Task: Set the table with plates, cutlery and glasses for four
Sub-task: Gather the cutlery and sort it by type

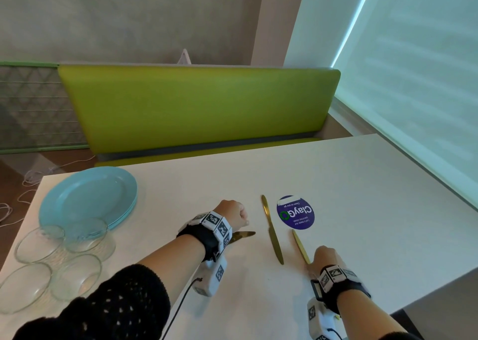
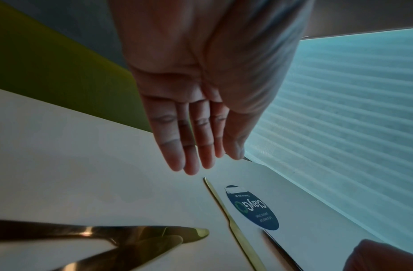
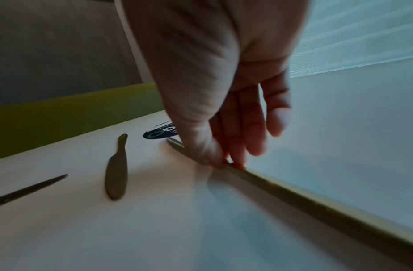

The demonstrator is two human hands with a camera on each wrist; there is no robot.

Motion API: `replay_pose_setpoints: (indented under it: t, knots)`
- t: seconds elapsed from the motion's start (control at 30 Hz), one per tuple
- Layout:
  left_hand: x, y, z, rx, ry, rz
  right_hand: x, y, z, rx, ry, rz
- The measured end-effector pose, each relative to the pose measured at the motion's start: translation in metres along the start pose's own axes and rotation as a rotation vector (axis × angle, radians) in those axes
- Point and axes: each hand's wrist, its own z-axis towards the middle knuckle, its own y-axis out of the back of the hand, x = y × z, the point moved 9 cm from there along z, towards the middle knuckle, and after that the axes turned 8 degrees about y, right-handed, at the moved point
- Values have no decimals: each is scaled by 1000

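Observation:
My left hand [image 1: 234, 214] hovers over the white table [image 1: 362, 184], its fingers [image 2: 191, 155] straight and holding nothing. Two gold cutlery pieces [image 2: 136, 236] lie crossed under its wrist, with one blade tip [image 1: 244, 234] showing in the head view. A gold knife [image 1: 271, 229] lies alone in the middle, pointing away from me. My right hand [image 1: 323, 257] pinches another gold knife [image 3: 293, 190] between thumb and fingertips at the table surface. A stack of light blue plates [image 1: 88, 197] sits at the far left, with several clear glass bowls [image 1: 77, 275] in front of it.
A round dark blue sticker [image 1: 295, 212] is stuck to the table right of the middle knife. A green bench [image 1: 201, 107] runs along the far edge. A window blind [image 1: 413, 81] closes off the right side. White cables [image 1: 15, 205] lie on the floor at left.

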Motion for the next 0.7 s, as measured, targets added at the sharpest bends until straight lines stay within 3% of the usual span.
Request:
replay_pose_setpoints:
  t: [0.23, 0.4, 0.53, 0.7]
  knots:
    - [0, 5, -3, 5, 11, -70, 25, 32, -5, -117, 17, 72]
    - [-3, 2, -3, 41, 48, -179, 82, 73, -4, -184, 171, 270]
    - [-5, -2, 1, 56, 71, -222, 133, 91, -11, -158, 333, 578]
    - [-10, 1, 6, 33, 16, -276, 168, 84, -15, -67, 355, 908]
